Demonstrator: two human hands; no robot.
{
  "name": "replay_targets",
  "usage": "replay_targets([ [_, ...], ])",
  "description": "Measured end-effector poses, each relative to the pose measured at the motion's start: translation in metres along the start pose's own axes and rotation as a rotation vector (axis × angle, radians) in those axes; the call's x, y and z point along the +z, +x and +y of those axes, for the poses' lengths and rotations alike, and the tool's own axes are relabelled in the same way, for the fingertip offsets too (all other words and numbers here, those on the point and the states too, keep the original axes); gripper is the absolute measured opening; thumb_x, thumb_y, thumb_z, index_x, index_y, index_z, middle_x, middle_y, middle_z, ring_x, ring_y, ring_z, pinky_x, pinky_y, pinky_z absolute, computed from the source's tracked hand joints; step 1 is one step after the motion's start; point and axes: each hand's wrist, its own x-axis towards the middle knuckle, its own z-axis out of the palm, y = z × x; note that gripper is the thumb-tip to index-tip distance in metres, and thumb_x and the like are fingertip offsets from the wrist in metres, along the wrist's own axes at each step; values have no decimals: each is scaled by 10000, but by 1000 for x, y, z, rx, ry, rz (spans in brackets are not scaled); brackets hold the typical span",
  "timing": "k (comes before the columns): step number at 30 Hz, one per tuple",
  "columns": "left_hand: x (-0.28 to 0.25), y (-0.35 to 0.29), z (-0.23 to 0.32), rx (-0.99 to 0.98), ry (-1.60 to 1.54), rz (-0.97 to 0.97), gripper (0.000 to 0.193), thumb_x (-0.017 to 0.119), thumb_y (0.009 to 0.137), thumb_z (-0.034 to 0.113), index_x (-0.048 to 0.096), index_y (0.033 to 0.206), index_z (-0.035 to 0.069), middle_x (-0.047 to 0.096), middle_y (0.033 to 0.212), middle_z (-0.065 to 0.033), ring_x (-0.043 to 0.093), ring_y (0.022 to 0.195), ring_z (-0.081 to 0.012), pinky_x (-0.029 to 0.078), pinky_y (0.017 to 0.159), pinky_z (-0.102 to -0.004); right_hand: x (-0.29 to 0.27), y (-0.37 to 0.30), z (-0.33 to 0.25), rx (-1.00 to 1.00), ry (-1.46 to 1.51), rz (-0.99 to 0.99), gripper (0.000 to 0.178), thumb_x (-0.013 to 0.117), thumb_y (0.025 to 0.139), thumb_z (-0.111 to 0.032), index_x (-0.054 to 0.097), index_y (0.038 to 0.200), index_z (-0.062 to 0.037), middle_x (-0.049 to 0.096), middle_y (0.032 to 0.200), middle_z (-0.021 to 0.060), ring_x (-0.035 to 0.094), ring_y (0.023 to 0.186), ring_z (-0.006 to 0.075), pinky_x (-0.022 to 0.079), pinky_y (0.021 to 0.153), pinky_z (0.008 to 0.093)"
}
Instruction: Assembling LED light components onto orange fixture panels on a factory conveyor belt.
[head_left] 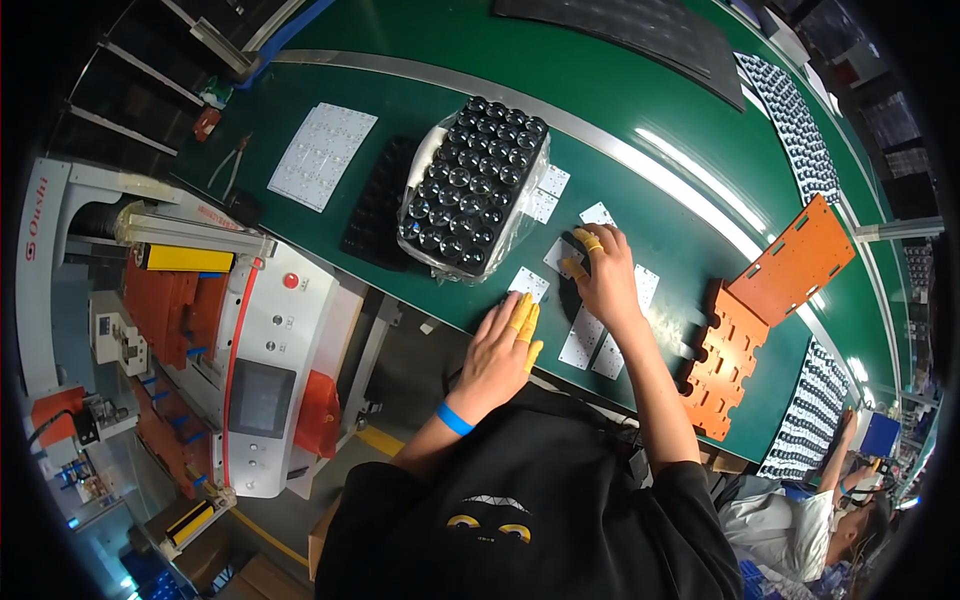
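Observation:
My left hand (495,352), with yellow finger cots on several digits and a blue wristband, lies with fingers stretched out at the near edge of a small white circuit board (528,284). Farther right, my right hand (608,275) wears yellow cots on thumb and index finger. These two digits close on the right side of another white circuit board (560,256); their exact contact is partly hidden. Beyond that hand lies a further white board (598,214). More white boards (580,340) are spread beneath and beside my right forearm.
A bagged black tray of round, clear lenses (472,185) stands left of my hands. Beyond it are an empty-looking black tray (380,205), white board sheets (322,157) and pliers (230,168). An orange hinged fixture (735,345) stands right. A co-worker (800,530) sits at lower right.

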Motion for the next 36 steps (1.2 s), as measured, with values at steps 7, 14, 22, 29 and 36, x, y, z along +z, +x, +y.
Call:
replay_targets([
  [7,8,7,-3,-10,26,-95,711,574,925,372,342,1426,-76,299,1518,-226,252,1435,-352,223,1162,-490,7,0,24,16,76,-29,359,696,752,-3,630,1103,33,599,1184,180,549,1094,370,467,944,405],
  [14,16,32,-14,-2,72,-55,745,575,911,412,347,1422,-80,291,1525,-218,223,1449,-332,220,1157,-507,6,18,35,36,126,22,321,595,747,72,656,1059,30,624,1147,177,574,1068,367,494,913,400],
  [22,22,47,-17,-35,18,-24,722,592,912,394,365,1416,-71,311,1512,-221,212,1451,-348,168,1171,-522,8,37,48,-23,180,-21,305,587,724,82,680,1011,35,644,1126,177,588,1058,367,499,910,394],
  [29,25,36,-21,-19,36,105,541,609,902,318,495,1303,-27,496,1328,-158,458,1224,-302,343,993,-470,9,51,47,-23,244,-90,299,594,733,82,685,1008,6,638,1129,181,588,1062,371,497,915,391],
  [36,25,40,-16,-34,117,92,557,589,911,335,506,1309,-46,502,1362,-163,415,1302,-317,346,1011,-483,9,57,46,-62,249,-95,273,639,760,47,672,1027,-1,627,1114,199,596,1033,375,489,920,398],
])
